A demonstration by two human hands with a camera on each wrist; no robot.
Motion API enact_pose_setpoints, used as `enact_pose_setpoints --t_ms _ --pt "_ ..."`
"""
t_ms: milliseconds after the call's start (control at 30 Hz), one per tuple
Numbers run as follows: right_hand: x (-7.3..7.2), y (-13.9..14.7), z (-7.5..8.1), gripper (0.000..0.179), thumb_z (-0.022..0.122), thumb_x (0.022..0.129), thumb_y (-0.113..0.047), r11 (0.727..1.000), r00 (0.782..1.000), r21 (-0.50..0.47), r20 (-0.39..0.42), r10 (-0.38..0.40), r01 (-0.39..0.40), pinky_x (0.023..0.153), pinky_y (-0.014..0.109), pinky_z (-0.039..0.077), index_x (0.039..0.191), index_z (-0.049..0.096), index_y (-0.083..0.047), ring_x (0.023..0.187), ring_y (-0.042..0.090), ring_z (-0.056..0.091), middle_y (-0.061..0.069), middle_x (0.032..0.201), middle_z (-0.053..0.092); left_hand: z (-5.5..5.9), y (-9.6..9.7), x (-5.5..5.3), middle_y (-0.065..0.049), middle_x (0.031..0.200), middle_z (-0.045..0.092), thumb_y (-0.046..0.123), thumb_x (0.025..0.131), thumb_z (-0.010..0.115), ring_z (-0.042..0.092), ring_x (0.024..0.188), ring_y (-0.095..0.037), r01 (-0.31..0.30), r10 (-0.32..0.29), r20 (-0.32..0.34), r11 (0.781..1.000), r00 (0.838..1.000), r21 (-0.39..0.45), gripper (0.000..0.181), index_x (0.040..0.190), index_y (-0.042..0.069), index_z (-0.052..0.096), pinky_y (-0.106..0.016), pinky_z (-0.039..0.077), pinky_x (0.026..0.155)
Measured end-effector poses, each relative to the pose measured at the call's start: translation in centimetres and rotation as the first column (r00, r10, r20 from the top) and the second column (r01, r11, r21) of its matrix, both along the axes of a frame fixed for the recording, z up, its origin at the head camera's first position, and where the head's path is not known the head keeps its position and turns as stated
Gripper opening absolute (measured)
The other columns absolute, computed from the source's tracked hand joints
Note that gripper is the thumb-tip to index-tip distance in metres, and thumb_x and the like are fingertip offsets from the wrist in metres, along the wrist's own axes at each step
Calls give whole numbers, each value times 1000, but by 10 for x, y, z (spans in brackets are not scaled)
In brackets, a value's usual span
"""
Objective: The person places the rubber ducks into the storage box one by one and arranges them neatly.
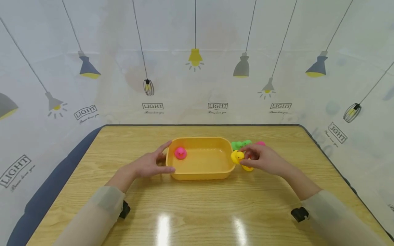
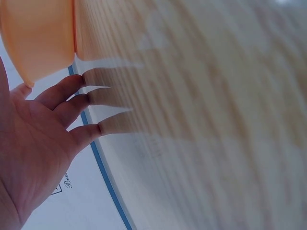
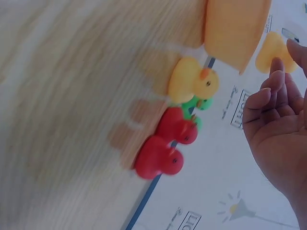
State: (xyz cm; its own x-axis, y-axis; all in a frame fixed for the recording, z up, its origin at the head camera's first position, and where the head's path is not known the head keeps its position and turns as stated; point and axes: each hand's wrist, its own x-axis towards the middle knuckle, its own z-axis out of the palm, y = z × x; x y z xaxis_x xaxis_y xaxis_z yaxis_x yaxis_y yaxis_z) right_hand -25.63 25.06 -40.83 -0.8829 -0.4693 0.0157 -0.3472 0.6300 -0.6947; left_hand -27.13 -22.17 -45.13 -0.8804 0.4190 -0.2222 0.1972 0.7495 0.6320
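My left hand [image 1: 150,164] spans the left end of a shallow orange-yellow basin [image 1: 201,176], thumb and index finger at its rim. Other fingertips of that hand [image 2: 53,115] touch the tabletop in the left wrist view. Inside the basin, at the left, sits a pink rubber duck [image 1: 180,153]. My right hand [image 1: 267,160] pinches a yellow rubber duck [image 1: 237,156] above the table by the basin's right rim. Below it stands another yellow duck [image 3: 187,81], partly hidden in the head view. Two red-looking ducks [image 3: 158,158] and green ducks [image 1: 241,145] stand nearby.
A wood-grain table [image 1: 197,205] with a dark edge lies under everything. A pale cloth [image 1: 197,85] printed with lamps hangs behind and at the sides. Black straps [image 1: 124,209] show at both wrists.
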Motion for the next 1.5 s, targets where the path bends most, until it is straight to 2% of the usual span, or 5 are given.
enact_pose_setpoints --t_ms 300,767,1033,1233,1500 --pt "-12 -46 11 37 85 99 -32 999 999 -23 17 48 -48 65 24 50 130 73 -16 81 19 59 3 104 71 1 0 0 -14 170 51 77 90 76 42 160 -46 7 -7 -7 1000 1000 0 119 176 47 0 -75 26 131" --pt "-34 -98 7 37 86 98 -31 997 997 19 19 71 -71 74 27 52 130 74 -16 86 20 61 1 105 71 1 0 1 -17 169 51 77 90 76 42 160 -50 -2 2 7 1000 1000 -9 117 175 49 0 -76 26 130" --pt "-49 -120 -3 38 84 100 -31 994 997 71 3 77 -77 76 28 52 130 73 -11 86 17 61 1 102 73 1 2 1 -16 170 51 80 87 76 42 159 -49 -21 22 25 1000 999 -16 117 173 54 2 -76 27 129" --pt "-57 -133 -12 39 83 100 -31 994 998 97 46 51 -55 78 27 51 132 73 -12 88 16 60 1 102 72 1 2 1 -16 170 51 80 89 74 41 160 -50 -9 9 9 1000 1000 -29 117 175 51 0 -77 27 129" --pt "-60 -152 -19 37 83 100 -31 996 993 85 112 30 -39 70 26 52 131 73 -13 75 17 62 2 102 70 4 1 2 -17 169 51 78 90 75 42 159 -51 -7 8 17 1000 1000 -21 116 175 50 1 -77 28 128"
